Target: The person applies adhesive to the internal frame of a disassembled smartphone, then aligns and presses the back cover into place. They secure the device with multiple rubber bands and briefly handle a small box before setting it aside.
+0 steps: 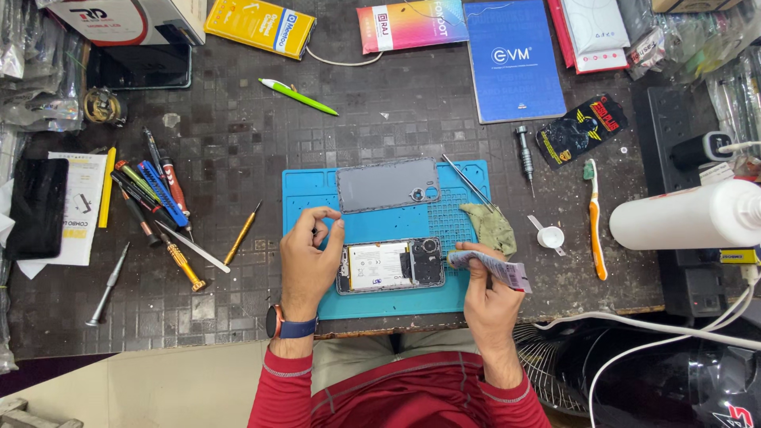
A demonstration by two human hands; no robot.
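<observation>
Gluing, I'd judge: left hand (307, 255) steadies the opened phone (390, 265) with pinched fingers, right hand (485, 287) grips a tube (491, 268), needing careful squeezing.

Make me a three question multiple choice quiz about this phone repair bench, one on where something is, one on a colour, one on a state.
1. Where does the grey back cover lie?
A. On the blue mat, beyond the opened phone
B. On the black power strip
C. Under the white bottle

2. What colour is the pen near the top of the bench?
A. Red
B. Green
C. Black

3. What state is the phone between the hands in?
A. Sealed, screen lit
B. Opened, battery showing
C. Wrapped in a box

Answers:
1 A, the cover rests on the blue mat past the phone.
2 B, its barrel is green and white.
3 B, the battery and camera parts are bare, with the left hand beside it and the right hand holding a small tube.
</observation>
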